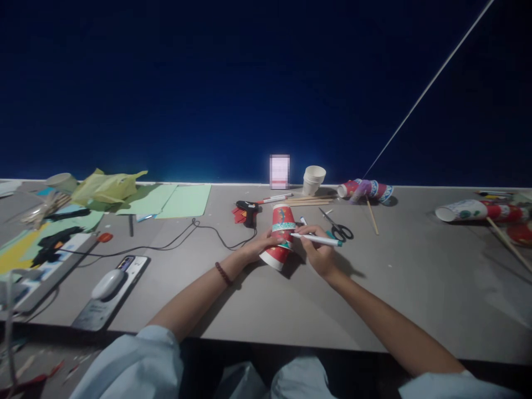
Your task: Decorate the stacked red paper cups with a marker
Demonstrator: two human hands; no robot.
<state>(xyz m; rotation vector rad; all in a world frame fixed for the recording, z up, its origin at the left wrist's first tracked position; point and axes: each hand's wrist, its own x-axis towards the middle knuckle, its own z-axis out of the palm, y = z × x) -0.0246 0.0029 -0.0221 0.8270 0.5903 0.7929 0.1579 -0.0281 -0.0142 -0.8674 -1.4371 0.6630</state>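
My left hand (258, 247) is wrapped round a red paper cup (281, 235) with a teal band, holding it tilted on the grey table (291, 310), mouth towards me. A white marker with a teal end (318, 239) is pinched in my right hand (319, 252), its tip against the cup's side. A beaded bracelet (223, 274) circles my left wrist.
A black glue gun (248, 210) with its cord lies behind the cup, scissors (338, 228) to the right. A stack of white cups (313, 178), decorated cups on sticks (368, 190), green paper sheets (174, 200), a phone (118, 277) and paper scraps at left.
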